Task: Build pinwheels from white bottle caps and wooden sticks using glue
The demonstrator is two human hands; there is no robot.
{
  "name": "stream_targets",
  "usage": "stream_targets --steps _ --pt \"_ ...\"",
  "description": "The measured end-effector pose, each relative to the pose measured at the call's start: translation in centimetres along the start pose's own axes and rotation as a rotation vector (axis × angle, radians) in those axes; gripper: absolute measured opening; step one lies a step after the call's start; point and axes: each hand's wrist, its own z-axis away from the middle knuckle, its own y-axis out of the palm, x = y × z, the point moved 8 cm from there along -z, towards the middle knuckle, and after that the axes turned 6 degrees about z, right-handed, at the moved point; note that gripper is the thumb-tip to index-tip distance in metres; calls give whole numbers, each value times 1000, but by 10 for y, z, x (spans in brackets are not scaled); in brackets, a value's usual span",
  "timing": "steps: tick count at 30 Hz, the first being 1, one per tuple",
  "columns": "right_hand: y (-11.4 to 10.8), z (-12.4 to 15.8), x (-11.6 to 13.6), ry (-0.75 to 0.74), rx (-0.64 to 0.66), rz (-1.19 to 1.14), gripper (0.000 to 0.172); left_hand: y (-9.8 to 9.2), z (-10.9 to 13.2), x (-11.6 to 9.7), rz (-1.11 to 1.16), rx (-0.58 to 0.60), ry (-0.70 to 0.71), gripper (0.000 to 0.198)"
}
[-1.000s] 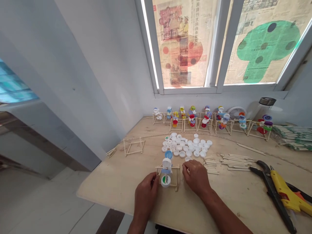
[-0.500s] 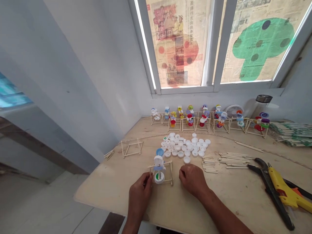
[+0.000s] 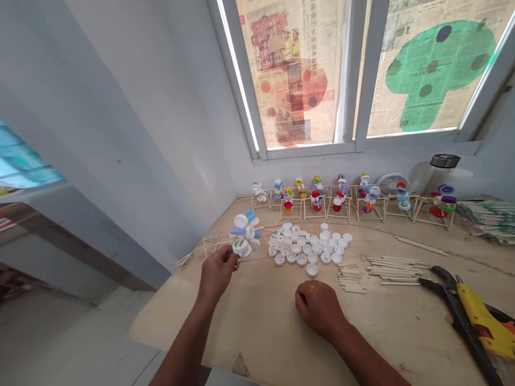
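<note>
My left hand (image 3: 215, 272) is closed on a small stick frame carrying a wheel of white and blue bottle caps (image 3: 244, 238), held above the wooden table (image 3: 281, 332) toward its left side, over an empty stick frame (image 3: 213, 246). My right hand (image 3: 317, 308) rests on the table as a loose fist with nothing visible in it, just in front of a cluster of white bottle caps (image 3: 308, 246).
A row of finished cap-wheel models (image 3: 346, 198) lines the wall under the window. Loose sticks (image 3: 386, 266) lie right of the caps. Black pliers (image 3: 458, 305) and a yellow glue gun (image 3: 485, 321) sit at the right edge. A small fan (image 3: 388, 184) and jar (image 3: 440, 171) stand behind.
My left hand lifted the cap-wheel frame off the table and carried it left and away from me. My right hand let go of the frame and stayed low on the table.
</note>
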Motion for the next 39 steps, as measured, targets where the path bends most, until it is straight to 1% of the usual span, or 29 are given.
stream_targets --steps 4,8,13,17,23,28,32,39 --pt "2 -1 0 2 -1 -24 21 17 -44 0 -18 4 -15 23" --pt "5 0 -1 14 6 -40 21 38 -84 6 -67 -3 -37 22" --pt "6 1 0 11 10 -41 20 57 -127 24 -190 -39 -85 19" --pt "9 0 1 13 18 -60 19 67 -151 40 -284 -54 -116 18" --pt "15 0 0 30 12 -86 19 83 -175 59 -388 -41 -136 19" --pt "18 -1 -1 19 -13 -111 18 92 -190 69 -443 -20 -138 20" --pt "18 -1 0 9 -29 -123 17 99 -197 75 -469 7 -133 20" --pt "17 0 0 22 -87 -135 18 110 -203 81 -490 27 -134 20"
